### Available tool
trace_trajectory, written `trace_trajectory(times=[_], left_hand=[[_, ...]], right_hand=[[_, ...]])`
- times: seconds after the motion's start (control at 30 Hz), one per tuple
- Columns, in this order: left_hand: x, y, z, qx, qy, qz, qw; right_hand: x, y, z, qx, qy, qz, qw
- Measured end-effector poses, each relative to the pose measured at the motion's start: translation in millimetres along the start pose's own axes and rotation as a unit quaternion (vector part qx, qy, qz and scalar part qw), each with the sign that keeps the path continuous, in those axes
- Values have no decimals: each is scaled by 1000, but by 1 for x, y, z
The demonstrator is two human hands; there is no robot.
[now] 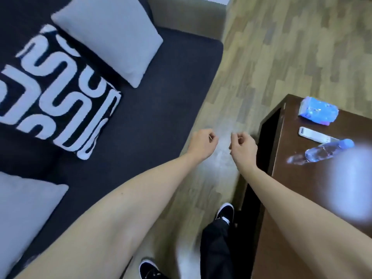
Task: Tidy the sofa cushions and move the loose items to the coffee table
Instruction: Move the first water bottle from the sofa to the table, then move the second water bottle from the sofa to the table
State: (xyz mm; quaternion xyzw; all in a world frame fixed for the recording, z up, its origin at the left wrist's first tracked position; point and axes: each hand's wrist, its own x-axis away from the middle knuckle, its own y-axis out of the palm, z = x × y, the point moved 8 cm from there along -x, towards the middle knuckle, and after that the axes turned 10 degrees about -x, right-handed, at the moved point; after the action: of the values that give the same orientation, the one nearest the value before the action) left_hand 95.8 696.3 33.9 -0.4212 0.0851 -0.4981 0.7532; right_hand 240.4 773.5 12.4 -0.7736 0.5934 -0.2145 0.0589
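Grey cushions lie on my sofa; my left hand and right hand, fingers loosely curled and empty, hover left of the worktop.

No text, brand or number can be read: the blue packet and the bottle on the counter are too blurred to show any print.

Both hands, left hand and right hand, hang loosely curled and empty between sofa and coffee table.
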Motion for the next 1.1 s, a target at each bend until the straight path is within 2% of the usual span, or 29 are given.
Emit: trace_trajectory(times=[0.13,0.3,0.47,0.6,0.7,0.8,0.97,1.1], left_hand=[[65,-95,-114,4,-60,57,997],[139,-165,-218,29,-114,107,987],[228,-212,-317,57,-199,189,960],[303,-218,-393,75,-276,221,933],[358,-208,-445,85,-334,236,909],[403,-190,-490,74,-376,230,895],[430,-154,-535,-19,-361,155,920],[427,-127,-552,-84,-317,126,936]], right_hand=[[82,117,-48,47,-37,-110,992],[159,227,-86,104,-117,-210,965],[246,319,-99,133,-163,-297,931],[319,377,-77,157,-172,-378,896],[374,414,-45,184,-179,-449,856],[423,445,-5,232,-200,-515,800],[469,479,63,356,-220,-566,710],[481,495,103,443,-245,-558,657]])
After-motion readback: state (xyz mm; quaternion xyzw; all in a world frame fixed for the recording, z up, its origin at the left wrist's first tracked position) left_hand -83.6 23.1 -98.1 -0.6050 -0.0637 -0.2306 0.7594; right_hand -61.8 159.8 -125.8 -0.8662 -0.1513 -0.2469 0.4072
